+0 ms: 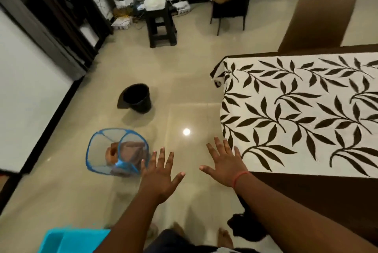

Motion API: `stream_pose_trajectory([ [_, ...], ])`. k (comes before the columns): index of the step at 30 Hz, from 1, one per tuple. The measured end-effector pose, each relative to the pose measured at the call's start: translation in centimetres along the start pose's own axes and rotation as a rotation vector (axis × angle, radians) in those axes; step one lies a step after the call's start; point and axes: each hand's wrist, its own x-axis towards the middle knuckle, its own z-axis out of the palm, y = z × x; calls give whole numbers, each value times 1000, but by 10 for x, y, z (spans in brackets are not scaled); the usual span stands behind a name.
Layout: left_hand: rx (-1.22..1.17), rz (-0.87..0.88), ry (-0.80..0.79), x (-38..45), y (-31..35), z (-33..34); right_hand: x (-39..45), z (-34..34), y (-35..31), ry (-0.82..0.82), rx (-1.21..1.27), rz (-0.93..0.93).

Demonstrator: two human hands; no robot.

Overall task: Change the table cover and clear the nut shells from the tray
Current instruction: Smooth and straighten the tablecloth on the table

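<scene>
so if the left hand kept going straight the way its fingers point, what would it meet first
Probably bare floor only: the left hand points up the frame between the mesh hamper and the table cover. The black bin sits just left of that line, though depth is unclear.

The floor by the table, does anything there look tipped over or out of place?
Yes: the black bin leans, tilted rather than standing flat. The blue mesh hamper beside the left hand sits skewed, brown cloth inside. The leaf-print table cover lies flat.

We see an evenly bright room, an overhead lamp glaring as a white spot on the glossy floor (pixel 186 131) beside the black bucket's (pixel 137 97) soft shadow, edges blurred and bowed.
</scene>
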Motion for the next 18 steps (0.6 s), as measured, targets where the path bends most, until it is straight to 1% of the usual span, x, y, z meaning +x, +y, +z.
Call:
stream_pose_trajectory([
  [3, 21, 118, -14, 70, -2, -20, 34, -10, 16, 50, 64, 141],
  [9, 155, 471, -1, 211, 25, -75, 82, -32, 46, 126, 132, 467],
  [14, 237, 721, -26, 286, 58, -104, 92, -41, 44, 183, 206, 697],
  [18, 268, 859, -74, 316, 99, -100, 83, -37, 50, 199, 304, 851],
])
